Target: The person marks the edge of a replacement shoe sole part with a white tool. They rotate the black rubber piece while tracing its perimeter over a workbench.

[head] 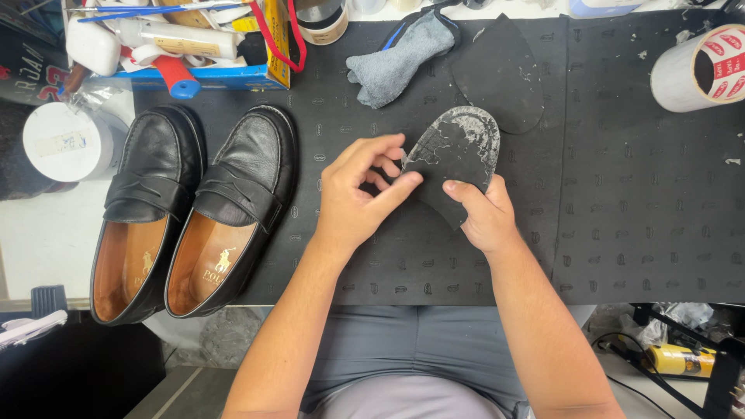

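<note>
Far left on the table there's a round white plastic tub [68,142] with a lid, and behind it a blue cardboard box [225,76] stuffed with tubes, brushes and a red-capped bottle. Next come the two glossy black leather penny loafers [194,209], side by side, toes pointing away from the person, tan leather linings showing inside. They sit on the left edge of a black embossed rubber mat [636,202] that covers most of the table.

Mid-frame is the person's left hand [353,198], fingers curled, thumb and fingertips pinching at the edge of a thin black rubber half-sole piece [458,151]. That piece is rounded at the top, with flaky grey-white glue residue crusted over its surface. It's held up just above the mat, between both hands. The right hand [485,213] grasps its lower corner, thumb on top, fingers wrapped under.

Behind the hands lie a crumpled grey cloth [400,58] and a second flat black rubber sole piece [500,70], smoother, with only a few specks. Far right, a fat roll of white tape with red printing [698,68] lies on its side.
</note>
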